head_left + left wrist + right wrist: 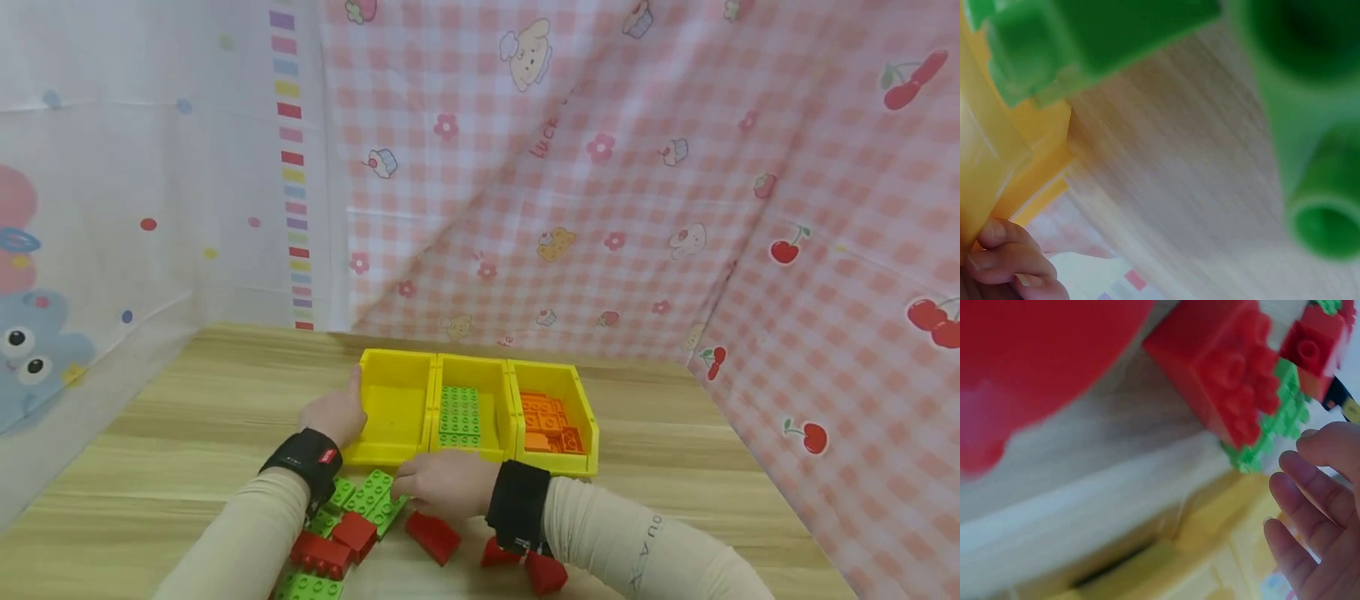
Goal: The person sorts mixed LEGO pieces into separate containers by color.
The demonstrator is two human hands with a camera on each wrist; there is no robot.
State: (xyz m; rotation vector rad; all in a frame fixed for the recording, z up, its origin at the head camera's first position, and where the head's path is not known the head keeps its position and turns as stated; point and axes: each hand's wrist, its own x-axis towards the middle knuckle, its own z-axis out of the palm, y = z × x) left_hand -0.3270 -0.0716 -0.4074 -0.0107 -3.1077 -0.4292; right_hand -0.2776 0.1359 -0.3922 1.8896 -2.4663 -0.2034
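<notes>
My left hand grips the left wall of the leftmost yellow bin; its curled fingers show against the yellow plastic in the left wrist view. Just in front of the bins, my right hand hovers palm down over the near edge, beside green bricks. Its fingers are spread and hold nothing in the right wrist view. A red brick lies below that hand. More red bricks sit among the green ones near the left forearm.
The middle bin holds green bricks; the right bin holds orange bricks. Red bricks lie under the right wrist. Patterned cloth stands behind and beside the wooden table.
</notes>
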